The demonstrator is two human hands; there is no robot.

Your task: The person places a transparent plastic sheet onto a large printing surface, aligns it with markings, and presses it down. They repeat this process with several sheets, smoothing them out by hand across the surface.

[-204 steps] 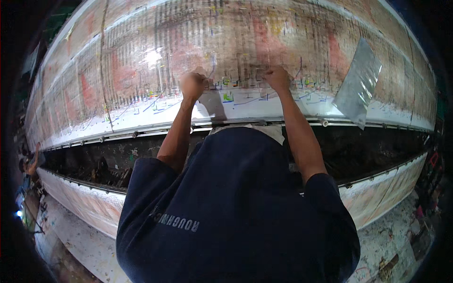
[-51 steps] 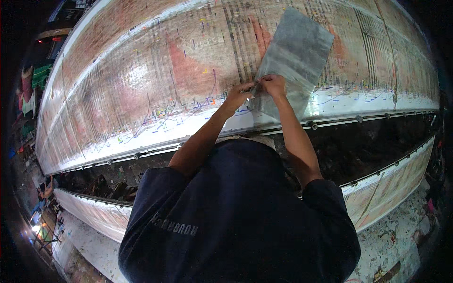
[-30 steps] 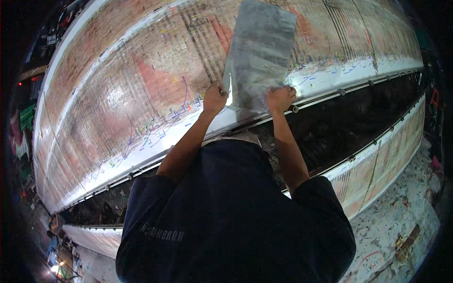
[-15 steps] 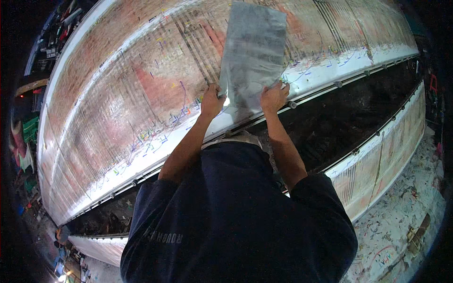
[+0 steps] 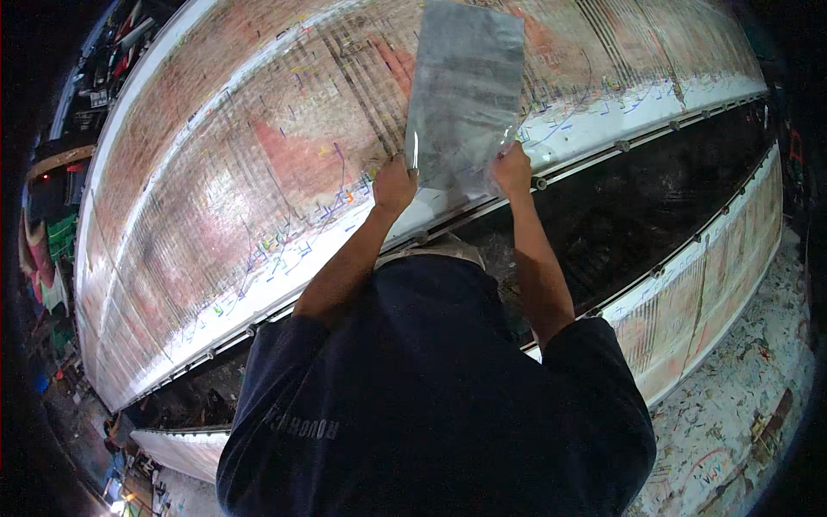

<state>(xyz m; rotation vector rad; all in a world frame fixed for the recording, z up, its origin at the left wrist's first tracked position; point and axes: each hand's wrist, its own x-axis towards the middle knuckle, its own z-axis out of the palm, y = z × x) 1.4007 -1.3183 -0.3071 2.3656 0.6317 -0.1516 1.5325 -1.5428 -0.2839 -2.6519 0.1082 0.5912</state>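
Gripping 1 grey, translucent sheet [image 5: 467, 95] by opposite edges, the left hand [image 5: 395, 183] and right hand [image 5: 512, 169] held it over the stained counter [image 5: 215, 189], which stretched beyond them.

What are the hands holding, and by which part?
A clear plastic sheet: left hand at its left edge, right hand at its right, toward the near end.

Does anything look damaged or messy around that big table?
Yes: the tabletop looks worn, with reddish patches, dark stripes and coloured marks near its white edge. The plastic sheet seems slightly wrinkled, and the floor at lower right looks speckled.
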